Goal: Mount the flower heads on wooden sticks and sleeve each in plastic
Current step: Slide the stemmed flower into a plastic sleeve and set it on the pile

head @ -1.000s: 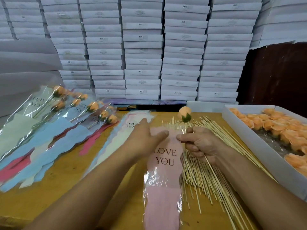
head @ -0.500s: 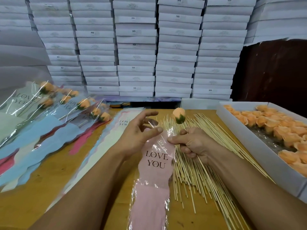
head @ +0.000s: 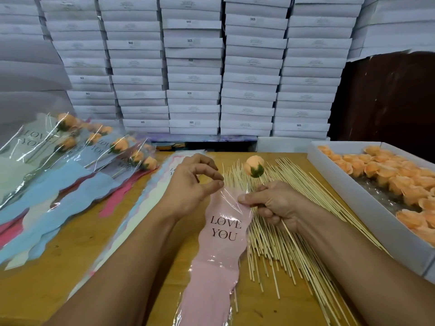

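- Pink sleeve [head: 221, 231] is pinched at its mouth from both sides, left hand [head: 190, 187] and right hand [head: 273, 203], likely so it can be spread open.
- Stick [head: 286, 228] with flower head [head: 253, 166] is also gripped in the right fist, just beside the sleeve mouth and not yet inserted.
- Whether the film layers are separated cannot be told; glare hides it.
- Sleeve bottom is cut off by the frame.

wooden table [head: 58, 276], yellowish top. lying on it: loose pile of wooden sticks [head: 289, 245] right of centre; white tray [head: 367, 208] at right edge; fanned stack of empty sleeves [head: 141, 208]; sleeved flowers [head: 70, 165] at left.
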